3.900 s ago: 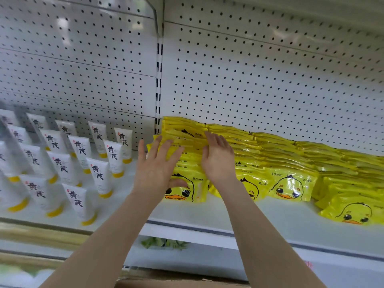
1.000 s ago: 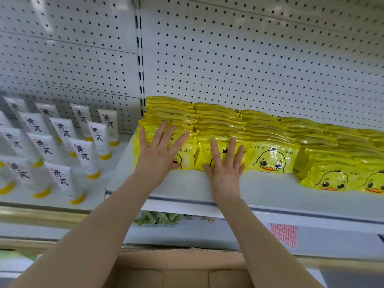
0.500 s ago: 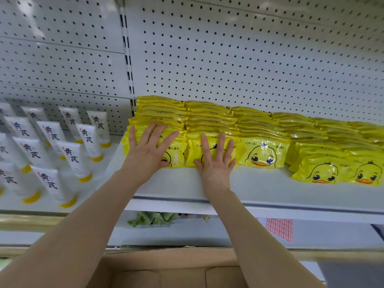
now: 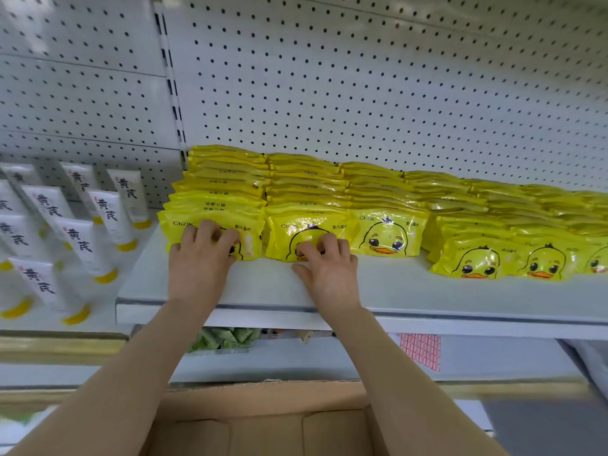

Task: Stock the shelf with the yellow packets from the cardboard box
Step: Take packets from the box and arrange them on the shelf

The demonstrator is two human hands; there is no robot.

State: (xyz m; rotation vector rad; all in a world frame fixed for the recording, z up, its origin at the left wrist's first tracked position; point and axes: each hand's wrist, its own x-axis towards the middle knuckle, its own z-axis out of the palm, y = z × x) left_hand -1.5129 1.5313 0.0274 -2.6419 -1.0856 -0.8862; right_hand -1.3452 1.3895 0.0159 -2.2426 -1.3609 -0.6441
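Note:
Yellow duck packets stand in several rows on the white shelf (image 4: 411, 291), reaching back to the pegboard. My left hand (image 4: 200, 258) rests at the leftmost front packet (image 4: 250, 238), its fingers curled with the knuckles against the packet's face. My right hand (image 4: 329, 268) is at the second front packet (image 4: 283, 235), fingers curled on the duck picture and thumb lying on the shelf. Neither hand wraps round a packet. The cardboard box (image 4: 263, 419) is below my arms; its inside is hidden.
White tubes with yellow caps (image 4: 79, 238) stand on the neighbouring shelf to the left. More yellow packets (image 4: 477, 261) sit further forward on the right. Green packets (image 4: 227, 339) lie on the shelf below. A bare strip of shelf runs in front of the packets.
Both hands had flat, spread fingers pressed on the front packets; now the fingers are curled. Before that, the hands moved down from the tops of the rows to the front faces.

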